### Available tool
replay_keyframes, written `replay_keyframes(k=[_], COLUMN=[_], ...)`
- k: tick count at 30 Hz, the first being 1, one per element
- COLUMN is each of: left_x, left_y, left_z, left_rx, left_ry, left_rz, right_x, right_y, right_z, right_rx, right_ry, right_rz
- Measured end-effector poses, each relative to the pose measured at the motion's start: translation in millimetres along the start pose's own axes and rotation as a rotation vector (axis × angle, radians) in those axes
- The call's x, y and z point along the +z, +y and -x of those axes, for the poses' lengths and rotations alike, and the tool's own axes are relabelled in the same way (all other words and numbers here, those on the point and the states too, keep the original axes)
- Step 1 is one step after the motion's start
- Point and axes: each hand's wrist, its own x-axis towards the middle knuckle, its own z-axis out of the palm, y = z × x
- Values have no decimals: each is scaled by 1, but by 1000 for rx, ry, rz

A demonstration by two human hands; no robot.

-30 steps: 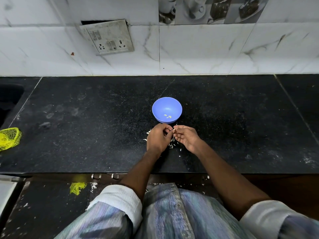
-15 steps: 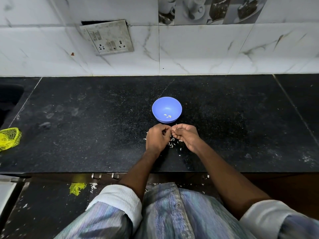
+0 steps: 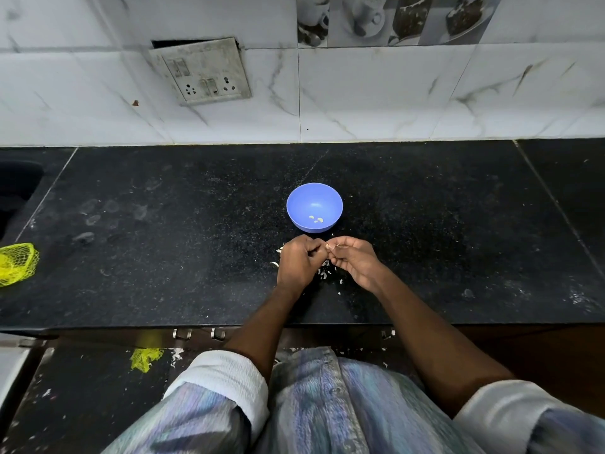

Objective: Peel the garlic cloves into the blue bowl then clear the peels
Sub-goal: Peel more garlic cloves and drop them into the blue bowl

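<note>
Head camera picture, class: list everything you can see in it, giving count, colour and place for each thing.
blue bowl: one, blue, mid-counter, beyond the hands.
peeled cloves: about three, pale, inside the bowl.
garlic clove: one, pale, pinched between both hands.
peels: many, whitish, scattered on the counter under the hands.
counter: one, black speckled stone.
mesh bag: one, yellow, counter's left edge.
mesh scrap: one, yellow, on the floor.
socket plate: one, grey, tiled wall.
left hand: one, gripping the clove.
right hand: one, pinching the clove.
</note>
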Motion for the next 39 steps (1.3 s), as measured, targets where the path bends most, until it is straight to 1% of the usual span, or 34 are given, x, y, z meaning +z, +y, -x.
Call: replay_keyframes(k=[5,11,15,27,34,36,39], left_x=[1,6,8,10,13,14,13], left_y=[8,10,9,10,10,13,20], left_z=[0,-1,0,1,0,-1,-1], left_rx=[-130,-265,-296,-443,-518,-545,-540], left_ry=[36,91,115,93,73,92,137], left_rz=[185,293,305,371,445,445,345], right_x=[4,11,13,13,12,13,16], right_y=[-2,-2,-2,-3,-2,-3,-3], right_z=[0,2,3,5,3,3,2], right_rx=[36,69,73,65,33,42,58], right_ry=[12,31,28,-16,22,32,63], right_rz=[-120,-218,-249,-156,-103,-99,-95])
